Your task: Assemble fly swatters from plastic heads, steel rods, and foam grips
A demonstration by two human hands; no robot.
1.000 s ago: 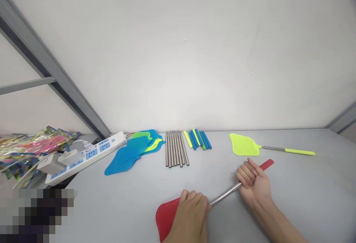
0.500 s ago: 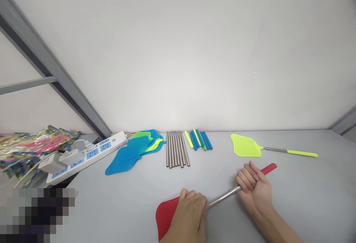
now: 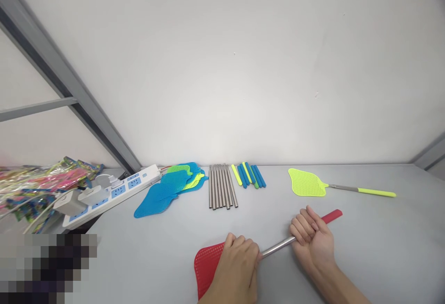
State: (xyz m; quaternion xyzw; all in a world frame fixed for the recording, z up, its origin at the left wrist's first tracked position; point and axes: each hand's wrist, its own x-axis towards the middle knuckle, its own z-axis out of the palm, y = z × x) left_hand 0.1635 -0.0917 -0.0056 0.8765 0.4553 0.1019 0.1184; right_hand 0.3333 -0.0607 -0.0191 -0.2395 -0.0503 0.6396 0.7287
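Note:
Low in the view, a red fly swatter (image 3: 207,267) with a metal rod and a red handle lies slantwise between my hands. My left hand (image 3: 238,267) is closed round the neck, where the red head meets the rod, and covers part of the head. Closed round the rod at the red handle end is my right hand (image 3: 312,237), palm turned up. The handle's tip sticks out past it. Behind, a whole yellow-green fly swatter (image 3: 308,183) lies on the grey table (image 3: 139,262).
Blue and green swatter heads (image 3: 163,195) lie overlapping at the left. Beside them are several metal rods (image 3: 220,188), then several blue and yellow handles (image 3: 250,176). A power strip (image 3: 118,193) with plugs and plastic-wrapped items (image 3: 52,179) are at the far left.
My right hand and the red handle have moved slightly left and down, a little closer to my left hand. My left hand stays almost in place on the swatter.

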